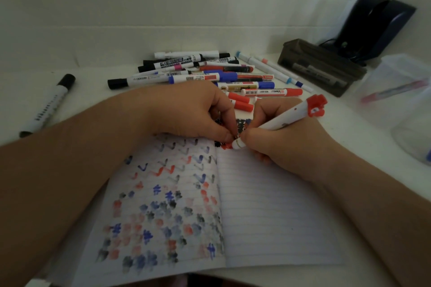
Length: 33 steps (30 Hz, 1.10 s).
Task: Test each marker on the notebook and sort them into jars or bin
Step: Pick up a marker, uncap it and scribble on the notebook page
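Note:
An open lined notebook (pixel 268 212) lies in front of me, its left page covered with red, blue and black test marks. My right hand (pixel 286 144) grips a white marker (pixel 279 121) with a red flower-shaped end, tip down at the notebook's top centre. My left hand (pixel 193 112) pinches at the marker's red tip end; whether it holds a cap is hidden. A pile of markers (pixel 210 77) lies behind the notebook.
One black-capped marker (pixel 49 105) lies alone at the left. A brown tray (pixel 321 67) with markers and a dark device (pixel 375 25) stand at the back right. Clear plastic jars (pixel 401 91) holding a few markers stand at the right edge.

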Available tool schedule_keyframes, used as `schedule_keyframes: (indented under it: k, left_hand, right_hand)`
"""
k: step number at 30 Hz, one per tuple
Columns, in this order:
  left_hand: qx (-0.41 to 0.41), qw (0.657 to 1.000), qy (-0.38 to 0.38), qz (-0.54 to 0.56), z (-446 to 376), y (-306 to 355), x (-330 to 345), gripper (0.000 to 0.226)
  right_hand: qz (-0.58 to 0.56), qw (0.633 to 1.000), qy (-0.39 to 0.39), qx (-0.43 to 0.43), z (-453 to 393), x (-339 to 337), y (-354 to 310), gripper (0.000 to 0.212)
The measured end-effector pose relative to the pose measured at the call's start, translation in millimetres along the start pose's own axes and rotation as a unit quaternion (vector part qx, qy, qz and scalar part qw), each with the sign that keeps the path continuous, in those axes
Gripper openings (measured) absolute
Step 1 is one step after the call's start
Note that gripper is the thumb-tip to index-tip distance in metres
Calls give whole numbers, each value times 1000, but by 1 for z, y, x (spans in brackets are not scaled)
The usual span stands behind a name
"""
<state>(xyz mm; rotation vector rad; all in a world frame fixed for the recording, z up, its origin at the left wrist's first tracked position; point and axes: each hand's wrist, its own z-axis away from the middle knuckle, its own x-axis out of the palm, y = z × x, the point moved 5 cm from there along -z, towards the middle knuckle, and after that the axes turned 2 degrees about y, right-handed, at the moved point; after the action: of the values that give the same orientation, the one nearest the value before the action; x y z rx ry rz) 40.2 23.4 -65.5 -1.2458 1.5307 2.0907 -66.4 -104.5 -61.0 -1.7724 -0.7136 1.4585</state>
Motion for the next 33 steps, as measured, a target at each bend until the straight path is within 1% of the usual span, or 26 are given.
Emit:
schedule_keyframes:
  k: [5, 10, 16, 21, 23, 25, 26, 27, 28, 29, 30, 31, 32, 33]
  left_hand:
    - [-2, 1000, -8, -4, 2, 2, 0, 12]
    - [-2, 1000, -6, -4, 2, 2, -1, 12]
    - [0, 1000, -9, -1, 3, 4, -1, 12]
    - [0, 1000, -7, -3, 3, 4, -1, 12]
    - [-2, 1000, -10, -5, 3, 4, -1, 12]
    - [-3, 1000, -12, -6, 3, 4, -1, 12]
    - [-7, 1000, -12, -4, 4, 4, -1, 11]
    - [-12, 1000, -14, -1, 4, 4, -1, 10]
    - [-18, 1000, -13, 3, 4, 3, -2, 10]
    - [-24, 1000, -11, 9, 4, 1, -2, 12]
    - [-29, 999, -7, 22, 4, -1, -2, 17]
    - [-35, 999, -1, 39, 4, -3, -3, 24]
    - [-39, 998, 5, 53, 5, -4, -3, 29]
    - [-41, 997, 13, 59, 4, -6, -4, 33]
  right_hand:
    - [-34, 999, 4, 13, 0, -3, 2, 15]
    - [-5, 1000, -2, -6, 0, -1, -1, 20]
    - [-38, 999, 4, 21, 0, -3, 2, 16]
    - [-25, 1000, 5, 10, 0, -1, 3, 16]
    - [-17, 1000, -5, 8, -1, 0, 3, 16]
    - [-35, 999, -15, 18, -2, -1, 2, 17]
    - [-71, 997, -17, 28, -2, -1, 3, 20]
    - [-142, 989, -17, 42, -3, -3, 4, 24]
    - [-246, 967, -15, 63, -4, -6, 6, 25]
    - [-354, 931, -11, 83, -6, -10, 8, 20]
    - [-438, 893, 0, 99, -7, -15, 11, 18]
    - [-485, 867, 14, 111, -9, -20, 16, 19]
    - [-500, 857, 25, 127, -10, -23, 20, 19]
    - [-495, 857, 29, 140, -12, -24, 23, 15]
